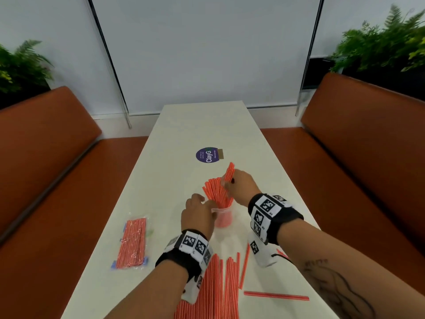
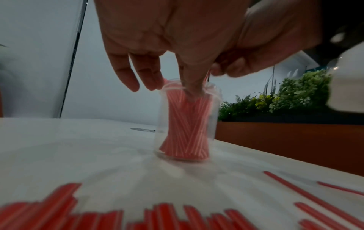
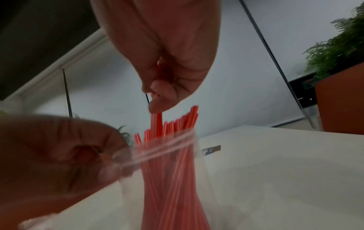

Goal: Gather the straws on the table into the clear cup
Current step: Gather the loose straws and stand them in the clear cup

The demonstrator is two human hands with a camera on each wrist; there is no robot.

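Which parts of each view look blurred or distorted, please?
Head view: wide-angle bending bows the window frame; the ferns smear. Left wrist view: the loose straws nearest the lens are badly blurred, and the clear cup is soft. Right wrist view: the left hand is a dim blur, and the right hand is underlit.

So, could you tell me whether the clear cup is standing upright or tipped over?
Upright: the clear cup stands on its base on the table, straws rising from its mouth.

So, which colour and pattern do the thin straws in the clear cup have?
Red-orange with fine white lengthwise stripes; the head view shows it best.
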